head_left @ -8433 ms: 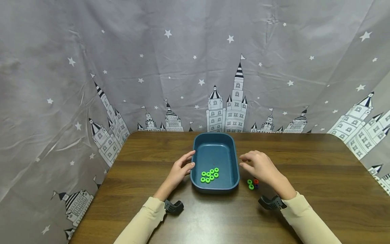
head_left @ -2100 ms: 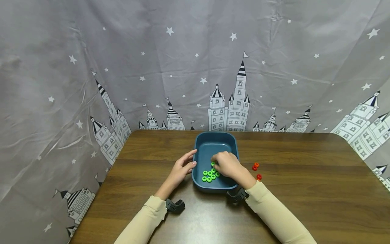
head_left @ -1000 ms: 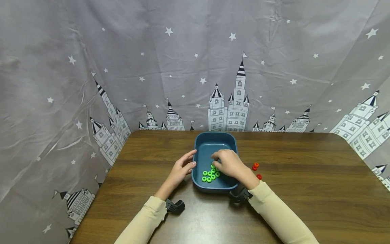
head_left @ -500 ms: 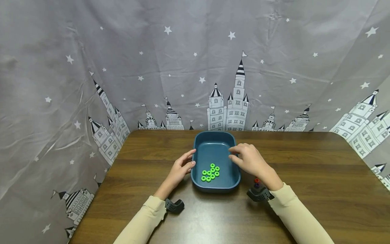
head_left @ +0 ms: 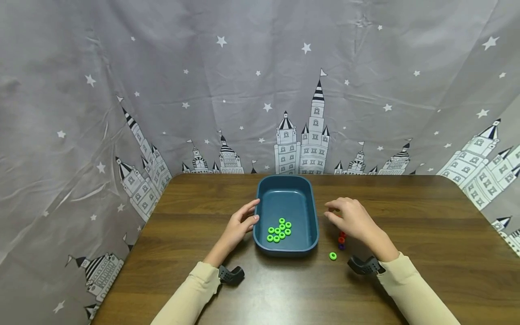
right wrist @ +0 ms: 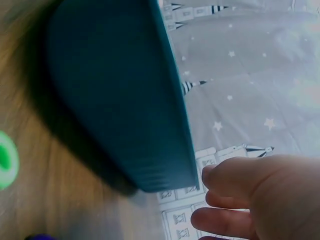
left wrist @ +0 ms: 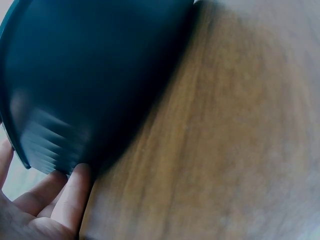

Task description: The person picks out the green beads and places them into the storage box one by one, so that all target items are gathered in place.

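Note:
A dark blue rectangular bin (head_left: 286,250) stands on the table, with several bright green rings (head_left: 282,227) clustered on its floor toward the near end. My left hand (head_left: 240,224) rests at the bin's left side; in the left wrist view its fingertips (left wrist: 79,172) touch the bin's outer wall. My right hand (head_left: 351,219) hovers over the table to the right of the bin, fingers loosely bent, with nothing visible between them. Below that hand lie red rings (head_left: 341,240) and a dark purple ring (head_left: 341,247), partly hidden by it. A single green ring (head_left: 333,256) lies nearer the front.
The brown wooden table (head_left: 203,203) reaches back to a grey curtain (head_left: 243,67) printed with castles and stars. Black wrist cameras (head_left: 231,274) are strapped at both wrists.
My right hand has come up out of the bin and moved right over the table. Compared with the oldest frame, the green cluster in the bin has grown. My left hand stays at the bin's side.

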Demonstrator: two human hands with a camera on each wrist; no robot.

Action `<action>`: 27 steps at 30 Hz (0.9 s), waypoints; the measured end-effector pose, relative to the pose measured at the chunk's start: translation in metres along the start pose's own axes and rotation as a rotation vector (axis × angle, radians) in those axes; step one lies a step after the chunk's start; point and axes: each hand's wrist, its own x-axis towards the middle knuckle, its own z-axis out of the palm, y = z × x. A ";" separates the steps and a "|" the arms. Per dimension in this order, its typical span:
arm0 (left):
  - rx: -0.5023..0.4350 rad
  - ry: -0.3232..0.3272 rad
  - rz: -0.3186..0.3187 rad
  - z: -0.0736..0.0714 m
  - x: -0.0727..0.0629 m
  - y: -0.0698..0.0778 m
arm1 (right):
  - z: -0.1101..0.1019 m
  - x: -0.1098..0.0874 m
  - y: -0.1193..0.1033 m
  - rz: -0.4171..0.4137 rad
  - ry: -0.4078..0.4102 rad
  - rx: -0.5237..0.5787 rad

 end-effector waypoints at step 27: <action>0.002 0.000 0.005 0.000 0.001 -0.001 | 0.018 -0.065 0.018 -0.194 -0.093 0.085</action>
